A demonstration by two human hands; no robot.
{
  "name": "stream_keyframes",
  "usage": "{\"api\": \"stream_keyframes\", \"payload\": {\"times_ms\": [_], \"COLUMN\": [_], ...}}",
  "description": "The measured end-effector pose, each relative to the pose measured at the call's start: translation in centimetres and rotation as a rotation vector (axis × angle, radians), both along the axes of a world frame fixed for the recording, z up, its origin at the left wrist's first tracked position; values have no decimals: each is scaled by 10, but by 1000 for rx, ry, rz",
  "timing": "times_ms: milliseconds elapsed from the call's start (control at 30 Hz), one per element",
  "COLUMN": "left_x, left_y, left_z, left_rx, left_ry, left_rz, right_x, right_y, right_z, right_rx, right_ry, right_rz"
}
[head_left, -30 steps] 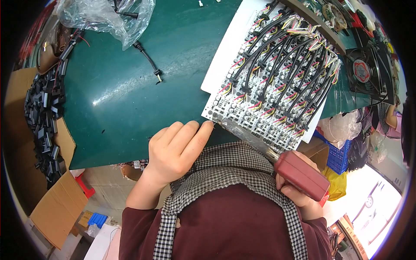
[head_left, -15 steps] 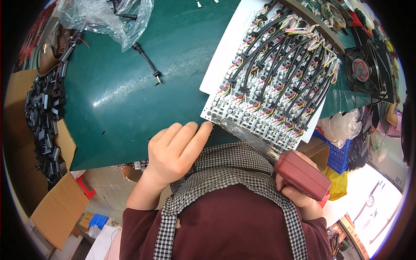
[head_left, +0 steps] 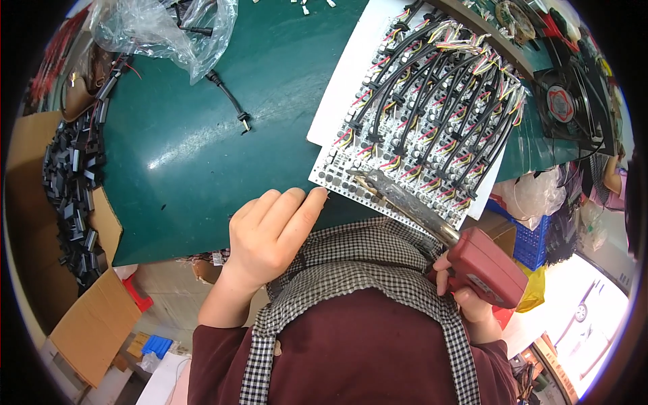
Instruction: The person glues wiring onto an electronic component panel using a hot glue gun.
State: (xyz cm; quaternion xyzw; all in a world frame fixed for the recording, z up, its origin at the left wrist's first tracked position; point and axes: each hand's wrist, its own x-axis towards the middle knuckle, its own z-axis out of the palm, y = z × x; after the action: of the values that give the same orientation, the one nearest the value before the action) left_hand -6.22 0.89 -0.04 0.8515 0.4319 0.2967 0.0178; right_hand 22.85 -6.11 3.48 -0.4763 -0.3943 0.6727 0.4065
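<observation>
Clear plastic bag [head_left: 165, 30], black cable [head_left: 228, 100], cooling fan [head_left: 565, 104], blue crate [head_left: 525, 233], cardboard boxes [head_left: 94, 324].

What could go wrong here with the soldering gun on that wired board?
1. The soldering gun in the right hand has its metal tip resting among the black cables; it could scorch insulation if it drifts.
2. The left hand steadies the circuit board panel only at its near corner, fingertips close to the tip, so a slip might burn them.
3. The panel overhangs the green table edge and could tilt.
</observation>
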Motion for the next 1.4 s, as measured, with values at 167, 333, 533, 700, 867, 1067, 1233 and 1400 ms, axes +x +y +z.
{"api": "stream_keyframes", "payload": {"times_ms": [167, 333, 533, 700, 867, 1067, 1233, 1400], "left_x": [0, 4, 10, 22, 22, 23, 28, 27], "left_y": [-1, -2, -8, -15, -17, -21, -24, -21], "left_z": [2, 2, -1, 4, -2, -1, 5, 13], "left_rx": [-3, -4, -40, -138, -42, -50, -437, -734], "left_ry": [23, -41, -134, -186, -79, -20, -442, -778], "left_rz": [5, 50, 110, 245, 257, 257, 419, 401], "right_x": [0, -4, -3, -2, -2, -1, 0, 0], "right_y": [-1, 1, -1, -1, -1, -1, -1, -1], "right_z": [1, 3, 0, -1, -2, -3, -2, -1], "right_rx": [-52, -87, -86, -79, -61, -75, -78, -77], "right_ry": [13, 108, 123, 125, 127, 135, 135, 143], "right_rz": [-37, -84, -70, -72, -77, -58, -60, -73]}}
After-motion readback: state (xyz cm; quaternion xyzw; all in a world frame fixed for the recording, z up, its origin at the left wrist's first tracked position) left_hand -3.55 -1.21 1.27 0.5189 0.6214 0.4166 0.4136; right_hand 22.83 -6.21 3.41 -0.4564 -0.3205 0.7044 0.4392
